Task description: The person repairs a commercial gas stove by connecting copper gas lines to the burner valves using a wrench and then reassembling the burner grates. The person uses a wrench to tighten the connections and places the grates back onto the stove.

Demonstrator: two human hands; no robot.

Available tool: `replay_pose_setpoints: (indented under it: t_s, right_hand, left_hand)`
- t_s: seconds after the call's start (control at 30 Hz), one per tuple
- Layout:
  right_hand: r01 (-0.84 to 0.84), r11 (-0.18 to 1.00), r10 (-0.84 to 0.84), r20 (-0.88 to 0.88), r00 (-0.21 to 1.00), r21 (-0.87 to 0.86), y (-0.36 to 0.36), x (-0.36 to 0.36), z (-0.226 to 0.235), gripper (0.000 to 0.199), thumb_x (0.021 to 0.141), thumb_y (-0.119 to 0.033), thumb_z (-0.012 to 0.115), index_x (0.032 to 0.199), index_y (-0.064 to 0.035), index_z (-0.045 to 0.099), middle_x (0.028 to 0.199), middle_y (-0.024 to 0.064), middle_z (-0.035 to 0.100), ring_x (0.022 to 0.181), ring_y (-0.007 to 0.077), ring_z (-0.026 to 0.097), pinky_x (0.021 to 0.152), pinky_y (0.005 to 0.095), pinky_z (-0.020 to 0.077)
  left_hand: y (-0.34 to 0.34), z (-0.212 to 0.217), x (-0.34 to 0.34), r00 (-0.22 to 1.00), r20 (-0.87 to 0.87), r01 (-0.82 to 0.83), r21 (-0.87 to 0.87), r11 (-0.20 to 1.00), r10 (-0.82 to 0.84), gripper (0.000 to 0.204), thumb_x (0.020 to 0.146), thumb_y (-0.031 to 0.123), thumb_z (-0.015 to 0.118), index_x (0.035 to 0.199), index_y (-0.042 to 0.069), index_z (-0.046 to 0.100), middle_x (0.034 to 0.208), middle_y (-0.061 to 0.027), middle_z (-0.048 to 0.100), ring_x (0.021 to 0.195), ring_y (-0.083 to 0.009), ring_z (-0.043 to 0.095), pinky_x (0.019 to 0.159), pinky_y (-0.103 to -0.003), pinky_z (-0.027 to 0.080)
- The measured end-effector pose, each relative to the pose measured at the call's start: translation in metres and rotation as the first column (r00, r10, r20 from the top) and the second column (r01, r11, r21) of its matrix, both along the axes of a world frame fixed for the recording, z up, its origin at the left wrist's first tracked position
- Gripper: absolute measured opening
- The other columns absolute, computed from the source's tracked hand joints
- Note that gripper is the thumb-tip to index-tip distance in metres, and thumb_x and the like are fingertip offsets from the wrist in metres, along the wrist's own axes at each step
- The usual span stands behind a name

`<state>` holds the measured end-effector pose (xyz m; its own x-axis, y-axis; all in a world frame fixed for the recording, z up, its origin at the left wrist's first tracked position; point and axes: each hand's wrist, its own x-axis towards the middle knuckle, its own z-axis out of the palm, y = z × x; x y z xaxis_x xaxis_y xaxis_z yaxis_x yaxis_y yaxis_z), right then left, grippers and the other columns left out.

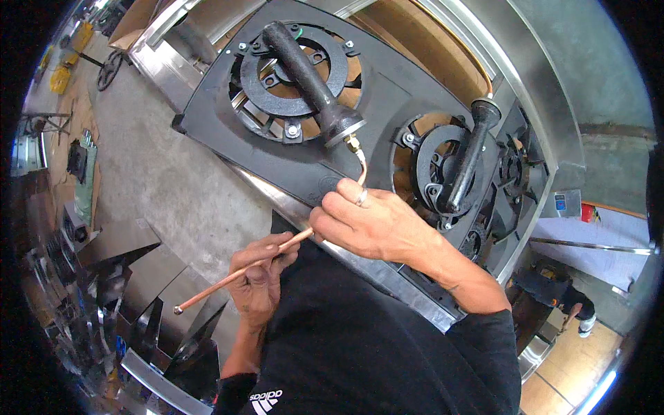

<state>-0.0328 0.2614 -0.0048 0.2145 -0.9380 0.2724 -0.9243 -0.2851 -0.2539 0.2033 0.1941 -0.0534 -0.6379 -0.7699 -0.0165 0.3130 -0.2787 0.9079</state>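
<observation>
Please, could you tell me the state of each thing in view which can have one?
Left hand: closed around the copper tube.
Right hand: closed on the tube, nearer the left burner.
Copper tube: partly hidden by the right hand; lower-left end unconnected.
Brass fitting: on the left burner's end.
Left burner: no flame.
Neighbouring burner: no flame.

Passable over floor (166, 131) left of stove (387, 83), beyond copper pipe (214, 286); blocked ahead by left burner (301, 79) and brass fitting (353, 143), rightward by right burner (473, 153).

A smooth copper tube (214, 287) and glossy brass-coloured metal fitting (353, 143) gleam against a rough metal burner (302, 75), matt dark panel (387, 76), shiny metal frame (517, 45) and dull cloth shirt (360, 332).
</observation>
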Motion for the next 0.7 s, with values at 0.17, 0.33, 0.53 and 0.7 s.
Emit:
replay_pose_setpoints:
  t_s: [0.17, 0.33, 0.53, 0.7]
  right_hand:
    - [0.020, 1.000, -0.020, 0.090, 0.996, 0.003, 0.003, 0.001, -0.004, 0.018, 0.084, -0.018, 0.065, 0.099, -0.0099, 0.061, 0.094, 0.0019, 0.051, 0.097, 0.0162, 0.057, 0.071, 0.0258, 0.0614]
    - [0.051, 0.998, -0.054, 0.136, 0.989, 0.031, 0.005, 0.001, -0.001, 0.031, 0.080, -0.021, 0.073, 0.109, -0.0104, 0.067, 0.102, 0.0000, 0.059, 0.098, 0.0154, 0.061, 0.073, 0.0269, 0.0567]
    - [0.106, 0.986, -0.081, -0.184, 0.980, 0.129, 0.021, -0.028, 0.041, 0.046, 0.084, -0.018, 0.066, 0.129, -0.0101, 0.065, 0.136, 0.0008, 0.063, 0.124, 0.0185, 0.060, 0.085, 0.0303, 0.0521]
    - [-0.003, 0.967, 0.027, -0.093, 0.995, 0.254, 0.008, -0.054, 0.051, 0.040, 0.088, -0.017, 0.063, 0.126, -0.0077, 0.064, 0.125, 0.0023, 0.061, 0.097, 0.0213, 0.056, 0.077, 0.0333, 0.0543]
  left_hand:
    - [-0.003, 0.002, 0.008, 0.998, 0.056, 0.021, -0.007, 1.000, -0.020, 0.035, 0.109, 0.035, 0.054, 0.120, 0.002, 0.057, 0.129, -0.0273, 0.061, 0.114, -0.0300, 0.069, 0.090, -0.033, 0.064]
    - [-0.001, -0.006, -0.024, 0.998, 0.062, 0.032, -0.185, 0.982, -0.021, 0.035, 0.109, 0.031, 0.056, 0.123, -0.001, 0.058, 0.117, -0.0226, 0.065, 0.102, -0.0287, 0.071, 0.084, -0.037, 0.064]
    - [-0.005, 0.035, -0.043, 0.786, 0.354, 0.505, 0.106, 0.856, -0.508, 0.016, 0.103, 0.011, 0.062, 0.109, -0.002, 0.069, 0.095, -0.0178, 0.069, 0.081, -0.0250, 0.070, 0.074, -0.034, 0.059]
    - [0.009, 0.084, -0.058, 0.780, 0.572, 0.407, -0.772, 0.488, 0.254, 0.027, 0.092, 0.003, 0.071, 0.118, -0.001, 0.067, 0.105, -0.0149, 0.071, 0.094, -0.0292, 0.067, 0.085, -0.038, 0.051]
